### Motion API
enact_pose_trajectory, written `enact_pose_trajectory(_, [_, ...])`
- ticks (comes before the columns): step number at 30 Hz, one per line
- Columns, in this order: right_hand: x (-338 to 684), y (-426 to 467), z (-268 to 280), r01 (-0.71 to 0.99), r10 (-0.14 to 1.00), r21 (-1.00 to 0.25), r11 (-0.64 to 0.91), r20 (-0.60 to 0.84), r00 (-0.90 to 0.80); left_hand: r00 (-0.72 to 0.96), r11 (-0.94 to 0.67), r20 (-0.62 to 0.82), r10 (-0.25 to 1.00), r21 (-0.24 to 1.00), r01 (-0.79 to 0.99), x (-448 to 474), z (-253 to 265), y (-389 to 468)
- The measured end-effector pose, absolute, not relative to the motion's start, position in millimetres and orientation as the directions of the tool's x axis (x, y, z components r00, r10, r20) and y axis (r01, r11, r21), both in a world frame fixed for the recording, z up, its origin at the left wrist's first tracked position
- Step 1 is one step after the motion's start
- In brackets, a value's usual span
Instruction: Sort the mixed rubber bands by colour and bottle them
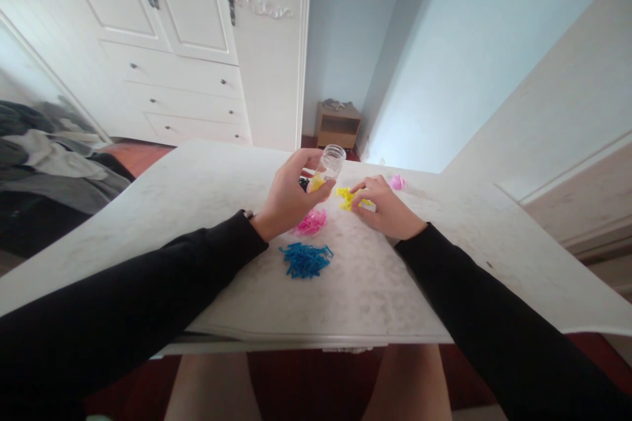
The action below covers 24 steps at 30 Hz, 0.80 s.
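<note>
My left hand [295, 192] is wrapped round a clear jar [332, 161], its uncovered mouth tilted up and to the right. Some yellow pieces show inside it, low down by my fingers. At the yellow rubber-band-like strips [344, 197], my right hand [379, 202] has its fingers bent and drawn together on part of the pile. Below my left hand lies a pile of pink strips [312, 222], and nearer to me a pile of blue strips [306, 260]. Black strips [303, 183] are partly hidden behind my left hand.
A small pink object [397, 182] sits on the white table [385, 289], right of my right hand. Beyond the table stand a white wardrobe [197, 99] and a small wooden cabinet [338, 126]. Dark and grey clothes [44, 171] are heaped at the left.
</note>
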State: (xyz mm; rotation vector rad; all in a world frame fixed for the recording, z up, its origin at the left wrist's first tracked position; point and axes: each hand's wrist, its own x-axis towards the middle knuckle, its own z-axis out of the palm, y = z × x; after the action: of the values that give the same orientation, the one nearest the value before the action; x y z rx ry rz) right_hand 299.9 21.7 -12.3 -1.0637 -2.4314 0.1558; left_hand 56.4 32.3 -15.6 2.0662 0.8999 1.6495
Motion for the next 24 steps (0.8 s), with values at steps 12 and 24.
enact_pose_trajectory(12, [308.2,31.9,-23.8,0.687,0.746,-0.294,0.664,0.328,-0.580,0.135,-0.762,0.757,0.640,0.601,0.244,56.3,-15.4,32.1])
enact_pose_trajectory(24, [310.8,28.8,-14.4,0.695,0.751,-0.290,0.658,0.325,-0.575,0.137,-0.755,0.749,0.649,0.611,0.236,56.1,-14.9,30.7])
